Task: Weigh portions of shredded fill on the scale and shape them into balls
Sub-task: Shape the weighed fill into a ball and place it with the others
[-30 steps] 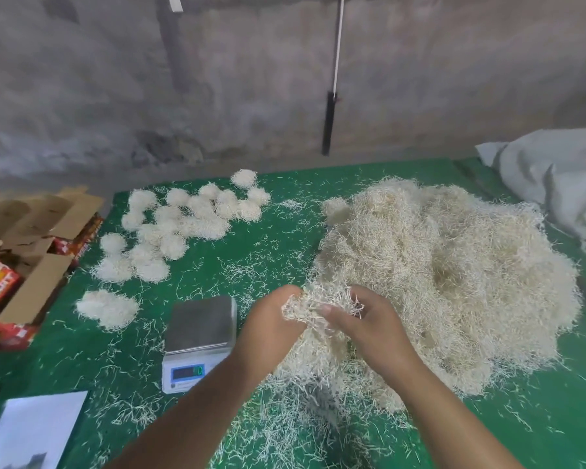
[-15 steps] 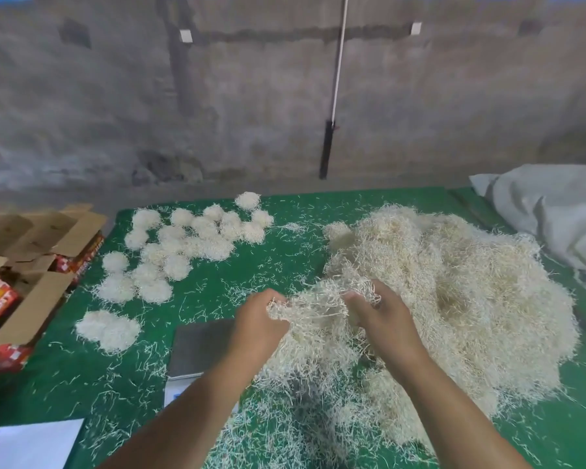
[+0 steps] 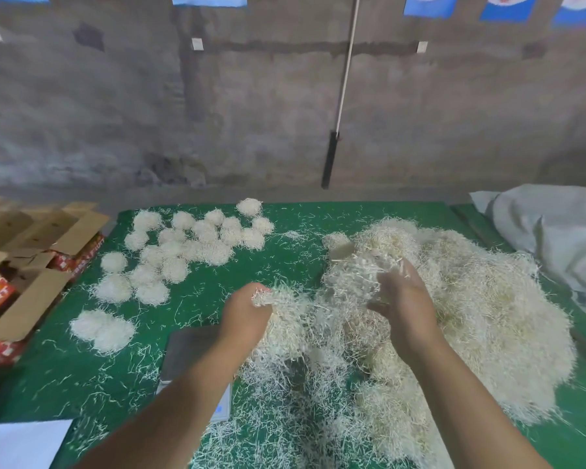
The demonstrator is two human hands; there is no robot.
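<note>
A big heap of pale shredded fill [image 3: 471, 309] covers the right half of the green table [image 3: 217, 282]. My left hand [image 3: 246, 313] grips a tuft of fill at the heap's left edge. My right hand [image 3: 403, 299] grips a larger clump of fill [image 3: 356, 275] lifted above the heap. Strands stretch between the two hands. The scale [image 3: 190, 350] sits under my left forearm, which hides most of its plate and display. Several finished fill balls [image 3: 183, 245] lie at the back left, and a flatter portion [image 3: 102, 328] lies nearer.
Open cardboard boxes [image 3: 31, 252] with red packets stand off the table's left edge. A white sheet [image 3: 21, 445] lies at the near left corner. A grey cloth sack [image 3: 555, 238] lies at the right. Loose strands litter the green cover. A concrete wall stands behind.
My hands have drawn apart, the right one rising up and back with its clump, stretching the fill between them. The view has tilted upward.
</note>
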